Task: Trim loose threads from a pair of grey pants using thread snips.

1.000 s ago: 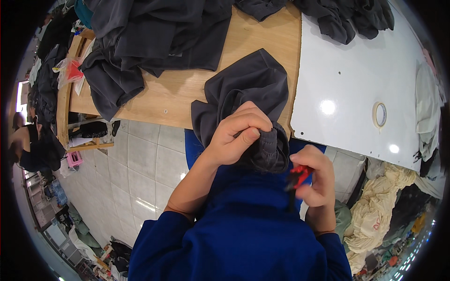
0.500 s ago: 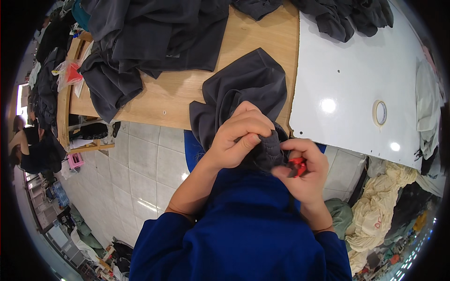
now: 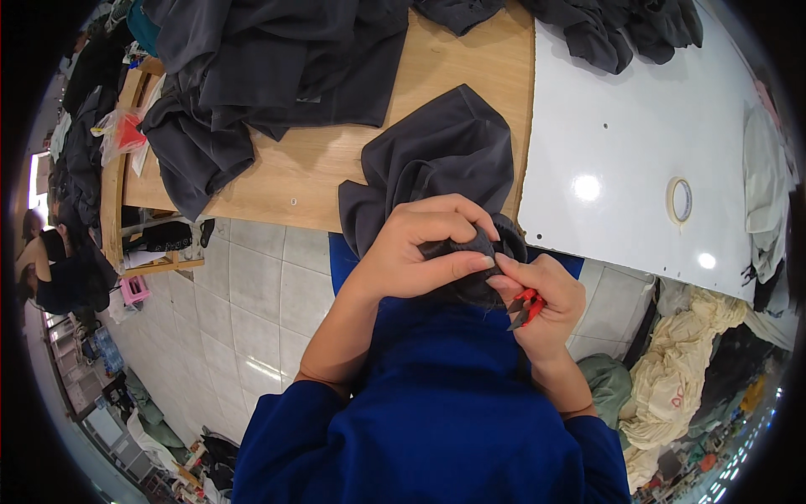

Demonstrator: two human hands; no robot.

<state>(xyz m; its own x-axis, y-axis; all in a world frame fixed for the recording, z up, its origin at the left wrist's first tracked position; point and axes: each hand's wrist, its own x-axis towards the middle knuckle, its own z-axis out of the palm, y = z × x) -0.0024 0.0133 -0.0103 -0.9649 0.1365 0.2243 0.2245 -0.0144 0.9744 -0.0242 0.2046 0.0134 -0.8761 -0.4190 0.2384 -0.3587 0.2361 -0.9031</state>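
A dark grey garment lies across the near edge of the wooden table, its gathered end drawn up in front of my body. My left hand is closed on that gathered edge, thumb on the near side and fingers curled over the cloth. Close beside it, the thumb and forefinger of my right hand pinch the same edge. Tucked in the right palm is a pair of red-handled thread snips, dark blades pointing down toward my body. The right hand's lower fingers are partly hidden behind the thumb and the snips.
A heap of dark grey garments covers the wooden table's far left. On the white table at right lie a tape roll and more dark cloth. Cream fabric is piled below. Someone sits at far left.
My right thumb has moved up to meet the left thumb at the cloth edge. The snips have turned in the right palm, blades now downward and away from the cloth.
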